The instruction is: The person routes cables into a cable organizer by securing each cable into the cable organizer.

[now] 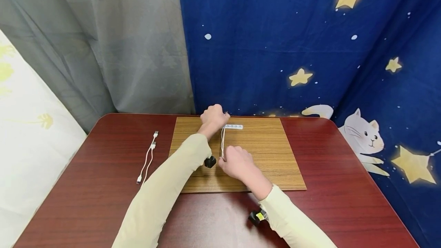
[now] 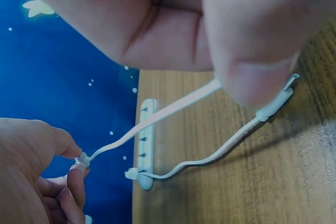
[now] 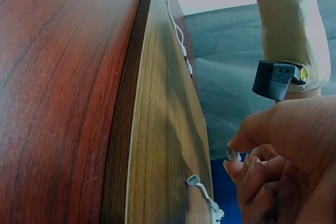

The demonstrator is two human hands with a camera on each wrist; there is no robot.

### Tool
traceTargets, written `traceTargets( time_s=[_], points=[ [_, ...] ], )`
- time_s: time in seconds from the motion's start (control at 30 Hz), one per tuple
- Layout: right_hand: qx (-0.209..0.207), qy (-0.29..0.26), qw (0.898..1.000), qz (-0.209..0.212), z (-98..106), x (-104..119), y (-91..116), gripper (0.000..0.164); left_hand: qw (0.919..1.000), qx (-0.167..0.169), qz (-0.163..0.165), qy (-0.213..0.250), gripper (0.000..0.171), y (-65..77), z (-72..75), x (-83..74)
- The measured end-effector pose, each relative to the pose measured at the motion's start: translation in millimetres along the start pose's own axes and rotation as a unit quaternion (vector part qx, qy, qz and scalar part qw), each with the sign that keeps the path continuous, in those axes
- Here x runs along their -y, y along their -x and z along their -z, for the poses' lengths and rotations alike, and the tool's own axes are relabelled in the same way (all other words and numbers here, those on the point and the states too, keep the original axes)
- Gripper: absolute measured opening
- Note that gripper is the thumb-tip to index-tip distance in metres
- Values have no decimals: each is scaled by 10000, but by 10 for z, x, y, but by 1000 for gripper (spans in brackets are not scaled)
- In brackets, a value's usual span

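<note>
My left hand (image 1: pixel 214 118), at the far edge of the wood-grain board (image 1: pixel 262 160), pinches one connector of a white charging cable (image 2: pixel 176 107) between thumb and fingertips. Nearer me, my right hand (image 1: pixel 237 162) pinches the other connector (image 3: pixel 231 153) of that cable, so it stretches between both hands. A white cable clip strip (image 1: pixel 234 126) with several slots lies along the board's far edge. From the strip's end slot runs a second white cable (image 2: pixel 207 161), its connector (image 3: pixel 193 180) just over the board, close beside my right fingers. My left hand hides part of the strip's end in the head view.
Two more white USB cables (image 1: pixel 148 160) lie on the dark red table (image 1: pixel 103 156) left of the board. Black wrist cameras (image 1: pixel 210 162) sit on both sleeves. A grey curtain (image 1: pixel 138 41) and a blue starry curtain (image 1: pixel 258 49) hang behind the table.
</note>
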State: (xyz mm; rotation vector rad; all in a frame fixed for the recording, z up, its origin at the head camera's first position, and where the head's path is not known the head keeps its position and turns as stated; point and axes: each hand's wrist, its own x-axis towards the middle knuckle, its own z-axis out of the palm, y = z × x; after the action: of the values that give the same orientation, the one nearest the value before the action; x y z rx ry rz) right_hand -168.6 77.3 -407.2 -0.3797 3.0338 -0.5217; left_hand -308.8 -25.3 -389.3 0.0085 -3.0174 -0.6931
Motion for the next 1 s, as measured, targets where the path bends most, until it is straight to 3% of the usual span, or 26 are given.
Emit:
traceTargets(
  time_s=[1.0],
  points=[
    [236, 270, 9986, -400, -36, -119, -18, 38, 9974, 281, 406, 528, 31, -94, -293, 37]
  ],
)
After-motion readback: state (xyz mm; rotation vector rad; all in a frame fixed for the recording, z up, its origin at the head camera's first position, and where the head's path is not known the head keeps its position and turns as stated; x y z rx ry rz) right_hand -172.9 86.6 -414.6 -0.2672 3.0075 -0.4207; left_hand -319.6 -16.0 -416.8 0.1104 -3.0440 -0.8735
